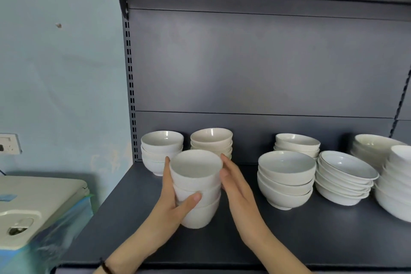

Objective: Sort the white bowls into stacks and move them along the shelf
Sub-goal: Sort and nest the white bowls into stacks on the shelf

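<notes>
White stack (196,187) on shelf (311,229), likely mid-move: left grip (172,203) clasps it, right grip (238,191) flat-fingered against side. Next: slide beside rear stacks (162,147), steadily.

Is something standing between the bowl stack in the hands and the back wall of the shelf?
Yes. Two other bowl stacks, the left stack and the right stack, stand right behind the held stack, blocking a straight push back.

Soft even light, mild glare, edges warped, slight blur.
</notes>
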{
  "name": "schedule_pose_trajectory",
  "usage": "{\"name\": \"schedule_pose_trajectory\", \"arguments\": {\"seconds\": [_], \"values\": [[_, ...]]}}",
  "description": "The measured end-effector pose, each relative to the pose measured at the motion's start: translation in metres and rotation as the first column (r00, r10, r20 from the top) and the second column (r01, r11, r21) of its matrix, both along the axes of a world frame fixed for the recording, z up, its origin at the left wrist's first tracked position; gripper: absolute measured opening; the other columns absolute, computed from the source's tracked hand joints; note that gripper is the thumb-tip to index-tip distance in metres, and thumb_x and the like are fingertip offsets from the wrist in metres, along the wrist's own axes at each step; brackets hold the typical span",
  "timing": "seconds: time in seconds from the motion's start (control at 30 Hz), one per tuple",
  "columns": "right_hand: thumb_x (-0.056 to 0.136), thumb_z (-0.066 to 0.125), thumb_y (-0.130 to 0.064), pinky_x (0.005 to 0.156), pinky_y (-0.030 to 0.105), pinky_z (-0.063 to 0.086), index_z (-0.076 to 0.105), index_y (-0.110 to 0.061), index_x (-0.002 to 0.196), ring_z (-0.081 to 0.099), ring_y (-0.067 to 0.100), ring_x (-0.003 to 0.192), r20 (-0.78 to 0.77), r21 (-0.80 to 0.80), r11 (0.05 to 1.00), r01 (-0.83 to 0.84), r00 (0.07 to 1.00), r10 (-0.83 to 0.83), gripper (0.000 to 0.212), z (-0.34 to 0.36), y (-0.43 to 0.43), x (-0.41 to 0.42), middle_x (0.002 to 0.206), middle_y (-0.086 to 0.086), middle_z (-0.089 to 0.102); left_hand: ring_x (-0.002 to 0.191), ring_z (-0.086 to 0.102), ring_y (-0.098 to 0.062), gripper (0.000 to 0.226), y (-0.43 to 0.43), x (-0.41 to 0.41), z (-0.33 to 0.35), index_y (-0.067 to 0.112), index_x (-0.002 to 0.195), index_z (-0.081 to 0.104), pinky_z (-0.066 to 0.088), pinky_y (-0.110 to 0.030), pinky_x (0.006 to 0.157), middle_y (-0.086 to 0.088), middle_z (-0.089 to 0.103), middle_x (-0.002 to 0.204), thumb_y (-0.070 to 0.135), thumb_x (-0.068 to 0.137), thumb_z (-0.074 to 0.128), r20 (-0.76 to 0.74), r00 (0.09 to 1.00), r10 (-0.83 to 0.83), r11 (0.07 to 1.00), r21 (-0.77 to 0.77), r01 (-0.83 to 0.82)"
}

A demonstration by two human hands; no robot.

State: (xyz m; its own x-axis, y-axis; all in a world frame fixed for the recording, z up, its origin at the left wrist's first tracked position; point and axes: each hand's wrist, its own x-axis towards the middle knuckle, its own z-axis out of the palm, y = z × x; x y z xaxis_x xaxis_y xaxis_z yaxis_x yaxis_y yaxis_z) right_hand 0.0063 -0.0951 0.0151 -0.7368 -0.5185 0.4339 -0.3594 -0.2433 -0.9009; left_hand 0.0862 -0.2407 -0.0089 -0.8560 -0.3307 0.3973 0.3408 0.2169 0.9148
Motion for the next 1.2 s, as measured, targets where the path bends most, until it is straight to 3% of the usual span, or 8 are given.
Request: {"name": "schedule_pose_trajectory", "arguments": {"seconds": [0.13, 0.3, 0.5, 0.6, 0.7, 0.87, 1.0, 1.2], "values": [[0.096, 0.049, -0.034, 0.085, -0.003, 0.037, 0.044, -0.047, 0.129, 0.045, -0.028, 0.112, -0.03, -0.01, 0.993, 0.114, 0.993, -0.114, 0.036, -0.003, 0.016, -0.003, 0.124, -0.042, 0.052, 0.14, 0.015, 0.015, 0.091, 0.025, -0.01, 0.002, 0.049, 0.141, -0.018, 0.017, -0.014, 0.116, 0.031, 0.009, 0.154, 0.049, 0.086, 0.054, 0.03, 0.998, -0.062, 0.998, -0.028, 0.063], [0.095, 0.043, -0.043, 0.101, 0.005, 0.027, 0.034, -0.036, 0.144, 0.036, -0.022, 0.124, -0.157, 0.031, 0.948, 0.316, 0.938, -0.308, 0.05, -0.003, 0.029, -0.009, 0.142, -0.025, 0.039, 0.137, 0.003, 0.022, 0.085, 0.039, -0.02, 0.006, 0.04, 0.141, -0.029, 0.011, -0.003, 0.108, 0.035, -0.01, 0.151, 0.051, 0.094, 0.041, 0.098, 0.988, -0.119, 0.987, -0.097, 0.128], [0.102, 0.039, -0.005, 0.092, -0.007, 0.028, 0.049, -0.031, 0.129, 0.04, -0.029, 0.111, -0.237, 0.03, 0.924, 0.382, 0.9, -0.365, 0.039, 0.009, 0.035, -0.015, 0.133, -0.018, 0.049, 0.129, 0.041, 0.002, 0.08, 0.048, -0.024, 0.012, 0.04, 0.145, -0.024, 0.03, 0.004, 0.091, 0.021, 0.032, 0.15, 0.043, 0.099, 0.042, 0.171, 0.984, -0.042, 0.976, -0.203, 0.077], [0.103, 0.041, -0.009, 0.097, 0.0, 0.027, 0.05, -0.022, 0.137, 0.043, -0.01, 0.12, -0.225, 0.047, 0.918, 0.394, 0.9, -0.375, 0.038, 0.011, 0.035, -0.021, 0.138, -0.014, 0.047, 0.11, 0.053, -0.005, 0.08, 0.057, -0.028, 0.012, 0.041, 0.146, -0.019, 0.037, -0.002, 0.084, 0.003, 0.052, 0.14, 0.045, 0.097, 0.045, 0.157, 0.986, 0.05, 0.967, -0.254, -0.009], [0.103, 0.04, -0.012, 0.107, 0.015, 0.025, 0.048, -0.019, 0.14, 0.037, -0.001, 0.129, -0.23, 0.047, 0.915, 0.401, 0.896, -0.38, 0.038, 0.009, 0.036, -0.022, 0.142, -0.012, 0.044, 0.114, 0.053, -0.003, 0.082, 0.058, -0.03, 0.009, 0.041, 0.149, -0.013, 0.038, -0.001, 0.087, 0.009, 0.051, 0.14, 0.042, 0.097, 0.05, 0.136, 0.99, 0.035, 0.971, -0.237, -0.002], [0.103, 0.042, -0.016, 0.093, -0.006, 0.026, 0.047, -0.022, 0.138, 0.04, -0.01, 0.123, -0.211, 0.054, 0.917, 0.395, 0.902, -0.376, 0.036, 0.008, 0.039, -0.019, 0.141, -0.016, 0.044, 0.123, 0.052, 0.001, 0.065, 0.036, -0.028, 0.008, 0.049, 0.145, 0.022, 0.043, -0.019, 0.101, 0.021, 0.055, 0.135, 0.058, 0.089, 0.052, 0.099, 0.991, -0.091, 0.987, -0.124, 0.103], [0.102, 0.046, -0.016, 0.081, -0.007, 0.032, 0.048, -0.025, 0.133, 0.048, -0.029, 0.091, -0.197, 0.018, 0.917, 0.398, 0.901, -0.387, 0.032, 0.009, 0.04, -0.019, 0.111, -0.02, 0.055, 0.111, 0.06, -0.016, 0.012, 0.017, -0.036, 0.017, 0.033, 0.11, 0.053, 0.052, -0.038, 0.094, 0.002, 0.062, 0.12, 0.034, 0.098, 0.048, 0.097, 0.979, 0.182, 0.977, 0.096, -0.191], [0.101, 0.049, -0.013, 0.096, 0.016, 0.044, 0.063, -0.027, 0.114, 0.059, -0.001, 0.112, -0.122, -0.176, 0.874, 0.452, 0.871, -0.475, 0.024, -0.001, 0.05, -0.023, 0.117, -0.019, 0.065, 0.113, 0.052, -0.019, 0.044, -0.007, -0.061, 0.014, 0.017, 0.13, 0.042, 0.044, -0.035, 0.098, -0.006, 0.048, 0.135, 0.013, 0.091, 0.063, 0.179, 0.922, 0.344, 0.931, 0.062, -0.36]]}}
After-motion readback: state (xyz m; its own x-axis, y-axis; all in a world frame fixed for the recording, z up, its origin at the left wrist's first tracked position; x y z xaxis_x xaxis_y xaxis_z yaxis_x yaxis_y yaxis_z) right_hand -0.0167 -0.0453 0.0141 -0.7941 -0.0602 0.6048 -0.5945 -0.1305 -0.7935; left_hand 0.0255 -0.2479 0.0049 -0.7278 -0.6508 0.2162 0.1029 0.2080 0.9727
